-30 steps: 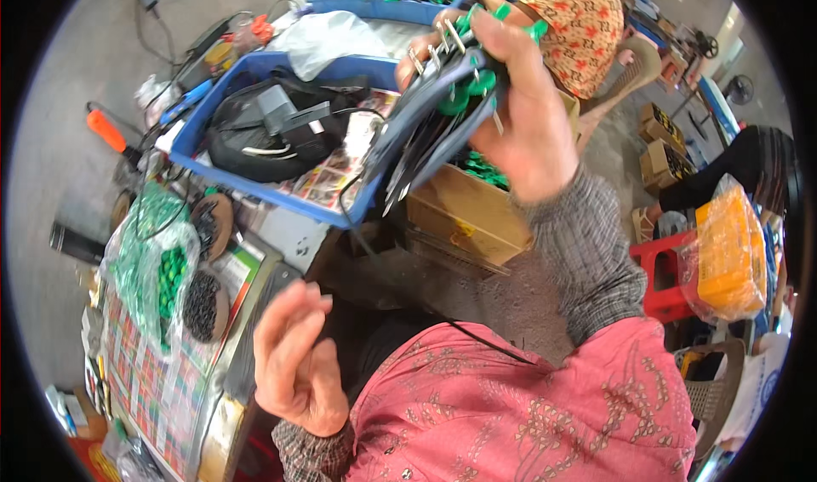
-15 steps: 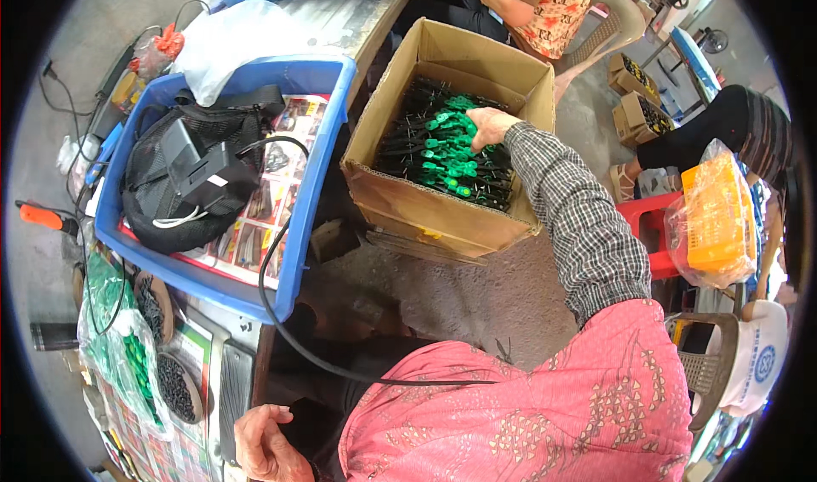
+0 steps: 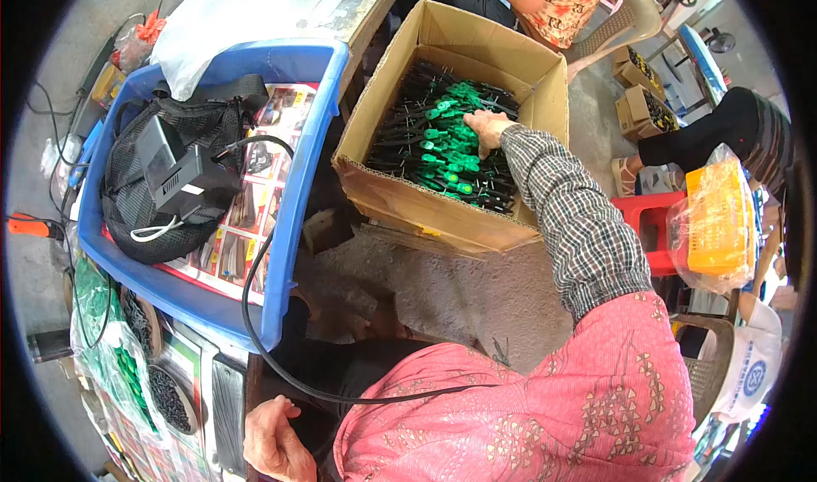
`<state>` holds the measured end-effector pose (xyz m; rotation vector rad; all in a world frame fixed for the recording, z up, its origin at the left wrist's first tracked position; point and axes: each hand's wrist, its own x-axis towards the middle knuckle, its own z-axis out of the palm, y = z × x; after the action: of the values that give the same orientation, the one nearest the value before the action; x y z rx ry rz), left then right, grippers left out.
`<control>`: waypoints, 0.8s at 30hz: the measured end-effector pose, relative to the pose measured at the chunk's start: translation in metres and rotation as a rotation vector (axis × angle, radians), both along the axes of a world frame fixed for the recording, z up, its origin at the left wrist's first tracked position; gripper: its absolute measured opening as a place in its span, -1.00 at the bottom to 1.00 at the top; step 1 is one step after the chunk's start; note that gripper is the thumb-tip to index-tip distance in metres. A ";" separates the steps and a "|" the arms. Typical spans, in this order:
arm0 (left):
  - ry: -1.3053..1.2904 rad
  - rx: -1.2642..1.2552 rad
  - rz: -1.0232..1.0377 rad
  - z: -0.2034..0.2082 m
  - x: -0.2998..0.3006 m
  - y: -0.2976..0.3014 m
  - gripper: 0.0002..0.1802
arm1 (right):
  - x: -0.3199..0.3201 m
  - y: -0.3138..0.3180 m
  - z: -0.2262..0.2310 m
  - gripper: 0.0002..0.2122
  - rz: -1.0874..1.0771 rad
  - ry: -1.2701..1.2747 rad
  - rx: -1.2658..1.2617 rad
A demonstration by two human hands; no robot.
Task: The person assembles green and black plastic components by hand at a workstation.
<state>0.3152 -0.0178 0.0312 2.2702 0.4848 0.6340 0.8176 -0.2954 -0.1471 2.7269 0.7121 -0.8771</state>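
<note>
My right hand [image 3: 489, 131] reaches into an open cardboard box [image 3: 425, 214] and rests on a pile of slender pieces with green ends [image 3: 448, 142] and thin black parts. Its thumb and fingers are apart on top of the pile; some fingertips are hidden, and I see nothing lifted. The pieces lie side by side in a thick layer, their green ends forming a band down the middle. Low at the left, my left hand [image 3: 277, 439] hangs beside the table edge, fingers loosely bent with a gap at the thumb. It holds nothing I can see.
A blue tub [image 3: 281, 312] holds a black mesh bag [image 3: 128, 167] and a dark device [image 3: 191, 176]; its black cable [image 3: 294, 384] runs across to my shirt. Bowls of small black parts [image 3: 172, 401] stand nearby. At right, a red stool [image 3: 642, 218] adjoins an orange basket [image 3: 719, 218]. Other people sit close.
My right hand has shifted slightly right and down over the pile, still touching it. The left hand has moved a little right, with its fingers bent. The view has shifted slightly.
</note>
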 end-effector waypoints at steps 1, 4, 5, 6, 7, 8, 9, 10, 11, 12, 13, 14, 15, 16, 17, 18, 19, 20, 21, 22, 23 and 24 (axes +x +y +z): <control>0.014 0.015 -0.004 0.000 -0.001 0.000 -0.79 | -0.005 0.003 0.006 -0.21 0.021 -0.048 0.004; 0.036 0.059 0.010 0.002 -0.001 0.001 -0.80 | -0.012 0.001 0.008 -0.17 0.049 -0.110 0.048; 0.034 0.056 0.010 0.001 -0.002 0.002 -0.80 | -0.012 -0.003 0.008 -0.21 0.042 -0.156 0.051; 0.030 0.055 0.012 0.001 -0.004 0.002 -0.80 | -0.011 -0.006 0.008 -0.25 0.036 -0.202 0.054; 0.028 0.056 0.017 0.000 -0.005 0.003 -0.80 | -0.014 -0.004 0.018 -0.31 0.057 -0.223 0.069; 0.028 0.054 0.020 -0.001 -0.007 0.003 -0.80 | -0.012 -0.005 0.016 -0.31 0.060 -0.223 0.067; 0.035 0.061 0.024 -0.001 -0.008 0.003 -0.80 | -0.006 -0.008 0.013 -0.40 0.050 -0.219 0.129; 0.040 0.066 0.025 -0.002 -0.009 0.004 -0.81 | -0.003 -0.013 0.011 -0.49 0.037 -0.217 0.188; 0.037 0.063 0.025 -0.003 -0.009 0.004 -0.81 | -0.005 -0.019 0.005 -0.62 0.093 -0.358 0.251; 0.049 0.052 0.030 -0.005 -0.010 0.005 -0.80 | -0.002 -0.025 0.003 -0.62 0.094 -0.361 0.248; 0.063 0.046 0.040 -0.005 -0.011 0.005 -0.80 | -0.001 -0.025 0.003 -0.64 0.074 -0.349 0.255; 0.062 0.047 0.044 -0.004 -0.012 0.005 -0.80 | 0.000 -0.025 0.003 -0.67 0.054 -0.337 0.263; 0.064 0.051 0.045 -0.004 -0.013 0.005 -0.80 | 0.002 -0.025 0.002 -0.69 0.034 -0.324 0.271; 0.066 0.053 0.043 -0.005 -0.013 0.006 -0.79 | 0.002 -0.026 0.005 -0.69 0.034 -0.325 0.270; 0.065 0.052 0.042 -0.005 -0.013 0.006 -0.79 | 0.002 -0.026 0.008 -0.71 0.007 -0.330 0.289; 0.061 0.045 0.037 -0.006 -0.013 0.006 -0.79 | 0.003 -0.027 0.011 -0.73 -0.020 -0.334 0.308; 0.059 0.037 0.030 -0.007 -0.012 0.006 -0.79 | 0.001 -0.027 0.018 -0.76 -0.039 -0.317 0.323; 0.060 0.035 0.027 -0.008 -0.012 0.006 -0.79 | 0.002 -0.027 0.019 -0.76 -0.042 -0.317 0.321; 0.059 0.031 0.019 -0.009 -0.011 0.006 -0.79 | 0.005 -0.026 0.019 -0.74 -0.023 -0.260 0.287; 0.056 0.030 0.011 -0.009 -0.009 0.006 -0.79 | 0.006 -0.024 0.020 -0.71 -0.003 -0.205 0.255; 0.056 0.030 0.009 -0.009 -0.008 0.006 -0.79 | -0.005 -0.016 0.034 -0.68 0.010 -0.165 0.229; 0.067 0.045 -0.006 -0.009 -0.007 0.006 -0.79 | 0.001 -0.023 0.018 -0.69 -0.006 -0.063 0.264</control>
<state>0.3083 -0.0113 0.0219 2.3404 0.5006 0.5728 0.8181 -0.3185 -0.1286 2.9717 0.8638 -0.7414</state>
